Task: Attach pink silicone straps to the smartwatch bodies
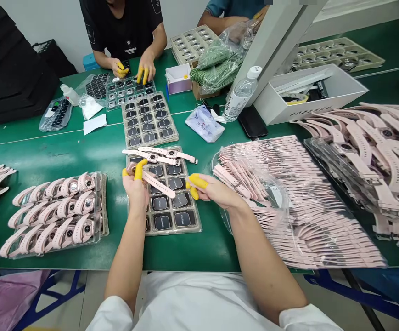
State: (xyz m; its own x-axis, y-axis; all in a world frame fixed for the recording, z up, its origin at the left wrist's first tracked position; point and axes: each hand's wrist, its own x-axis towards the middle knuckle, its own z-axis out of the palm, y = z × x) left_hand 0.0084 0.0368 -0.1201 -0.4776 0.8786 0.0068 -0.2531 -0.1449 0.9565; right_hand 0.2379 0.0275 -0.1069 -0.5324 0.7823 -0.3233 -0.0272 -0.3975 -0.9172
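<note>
1. Left hand (135,186) is closed around a pink-strapped watch (158,185), thumb and fingers in yellow finger covers (139,170). One half of the strap sticks out to the right; the watch's body is mostly hidden by my grip.
2. Right hand (213,189) is just beside the strap's free end but apart from it, its covered fingertips drawn close together. I cannot tell whether they pinch something small.
3. That watch is held above a tray (199,221) on the green table (202,255), right in front of me. Dark square watch faces (162,222) sit in the tray's pockets, and two more strapped watches (153,157) lie across its far end.
4. To my right, loose pink straps (275,156) are spread in rows; to my left, strapped watches stand curled in a clear tray (103,216).
5. As I judge it, the step in hand is joining a strap to a watch body, or checking that joint.
6. Next, I think, the move calls for a steady left grip near the body while my right fingertips come in lightly, without twisting the strap or knocking the two watches behind.
</note>
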